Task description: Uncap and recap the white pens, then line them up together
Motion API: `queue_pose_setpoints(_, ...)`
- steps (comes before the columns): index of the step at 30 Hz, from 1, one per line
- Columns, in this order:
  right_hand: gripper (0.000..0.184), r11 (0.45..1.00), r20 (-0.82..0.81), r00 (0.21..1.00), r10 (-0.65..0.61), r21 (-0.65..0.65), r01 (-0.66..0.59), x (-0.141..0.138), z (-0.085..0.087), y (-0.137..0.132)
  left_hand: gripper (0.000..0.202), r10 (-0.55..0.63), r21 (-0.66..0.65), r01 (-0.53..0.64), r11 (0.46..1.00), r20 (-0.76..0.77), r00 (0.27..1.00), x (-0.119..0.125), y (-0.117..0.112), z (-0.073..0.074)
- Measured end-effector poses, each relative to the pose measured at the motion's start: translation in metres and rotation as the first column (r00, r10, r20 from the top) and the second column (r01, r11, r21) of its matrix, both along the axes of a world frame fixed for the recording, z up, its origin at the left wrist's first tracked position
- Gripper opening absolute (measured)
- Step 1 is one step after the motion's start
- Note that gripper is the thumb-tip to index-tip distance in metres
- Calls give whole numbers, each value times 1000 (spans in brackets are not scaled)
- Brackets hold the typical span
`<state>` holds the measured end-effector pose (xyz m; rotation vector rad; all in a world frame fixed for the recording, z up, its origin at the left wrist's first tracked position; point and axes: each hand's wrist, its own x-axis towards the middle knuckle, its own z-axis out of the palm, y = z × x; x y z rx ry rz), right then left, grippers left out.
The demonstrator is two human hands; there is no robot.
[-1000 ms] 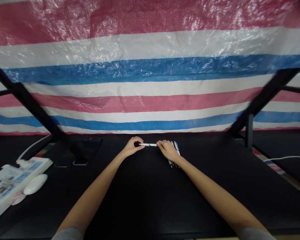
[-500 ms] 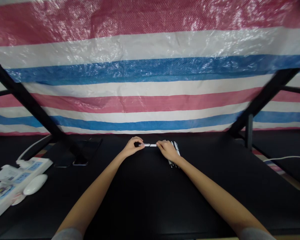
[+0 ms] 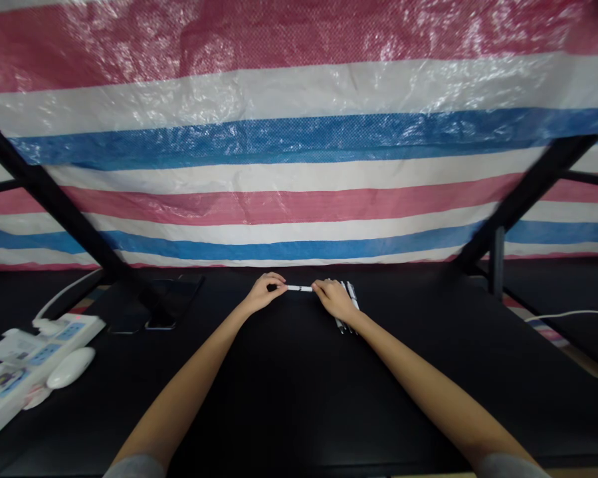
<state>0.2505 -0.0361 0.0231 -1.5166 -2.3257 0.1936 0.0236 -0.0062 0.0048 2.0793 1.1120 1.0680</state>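
Both bare hands work at the far part of the smooth black table (image 3: 289,398). A slim, straight white pen (image 3: 299,289) with a small dark mark near mid-barrel lies roughly crosswise between them; whether it touches the tabletop cannot be told.

Left hand (image 3: 266,293): thumb and forefinger pinch the pen's left end, curved so that a dark gap shows behind the tips. Right hand (image 3: 333,297): thumb and fingertips pinch the right end; exact contact too small to make out. Beside and partly beneath this hand, a group of slim white pens (image 3: 352,295) with dark parts lies side by side.

Handling notes (judgement): a light pinch at each end should suffice, as the thin barrel probably rolls easily. Best to hold both hands level and in line with the barrel, avoiding sideways bending. Fingertips at the ends leave the middle visible. Right wrist best held clear, since a drag there could scatter the group.
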Motion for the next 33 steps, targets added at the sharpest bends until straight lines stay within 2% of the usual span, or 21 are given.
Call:
queue_pose_setpoints(7,35,1000,0,1000,-10,-10,10,0,1,-1,18,-48,18,47,999,76,996,-1,0,0)
queue_pose_setpoints(13,35,1000,-19,1000,1,-24,-1,0,2,-1,19,-69,-12,70,997,63,996,-2,-2,2)
queue_pose_setpoints(20,34,999,-30,1000,-5,-40,3,0,1,-1,18,-41,-98,44,994,27,999,-2,-3,3)
queue_pose_setpoints(23,35,999,-38,999,0,-43,-2,1,0,0,20,-27,-165,46,985,120,992,0,-4,4)
queue_pose_setpoints(27,37,998,-100,993,58,-30,-61,2,-2,0,30,70,-310,23,950,288,955,-3,0,2)
queue_pose_setpoints(30,39,997,-230,971,70,-20,-77,3,-3,2,35,138,-343,27,939,447,884,-9,6,-2)
queue_pose_setpoints(33,44,993,-450,892,47,-75,-90,5,-6,4,34,140,-345,82,935,571,809,-13,12,-6)
